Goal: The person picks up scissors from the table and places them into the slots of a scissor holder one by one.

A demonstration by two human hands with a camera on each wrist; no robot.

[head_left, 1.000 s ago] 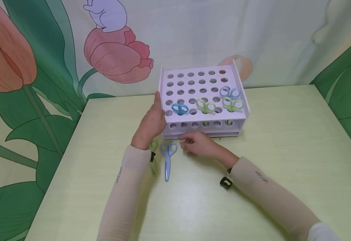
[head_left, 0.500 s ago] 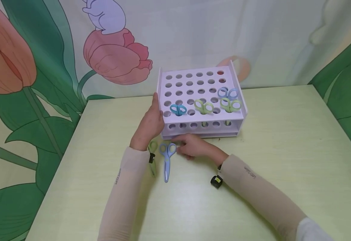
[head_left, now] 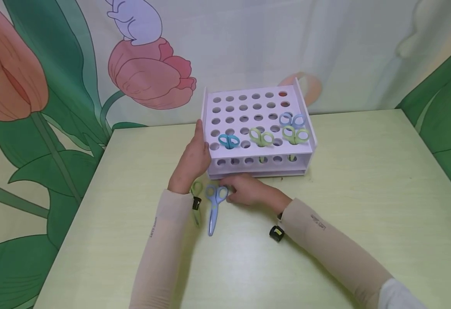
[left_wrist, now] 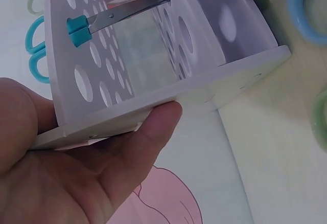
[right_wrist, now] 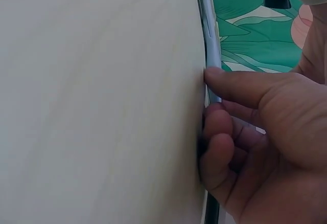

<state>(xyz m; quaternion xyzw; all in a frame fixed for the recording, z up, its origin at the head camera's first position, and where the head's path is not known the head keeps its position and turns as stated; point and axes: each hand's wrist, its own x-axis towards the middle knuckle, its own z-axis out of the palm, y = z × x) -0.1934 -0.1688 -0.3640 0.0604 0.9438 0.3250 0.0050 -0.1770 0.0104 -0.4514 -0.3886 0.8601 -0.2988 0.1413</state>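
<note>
A white perforated rack [head_left: 245, 152] stands at the back of the table. My left hand [head_left: 191, 161] grips its left side panel; in the left wrist view the thumb lies over the panel edge and a finger [left_wrist: 161, 121] presses the outer face. Blue scissors [head_left: 213, 219] lie in front of the rack, blades toward me. My right hand [head_left: 246, 189] pinches their right handle loop between thumb [right_wrist: 235, 86] and fingers. Green scissors [head_left: 196, 219] lie just left of them, partly hidden by the left wrist's band.
Teal scissors [head_left: 229, 141] hang in the rack's front row, blades down through the holes. Two green pairs and a light blue pair [head_left: 292, 122] hang farther right. Behind the table [head_left: 364, 193] is a printed curtain [head_left: 248, 43] with flowers.
My right hand has moved left from in front of the rack to the blue scissors and taken hold of their loop. The scissors have turned slightly. My left hand stays on the rack.
</note>
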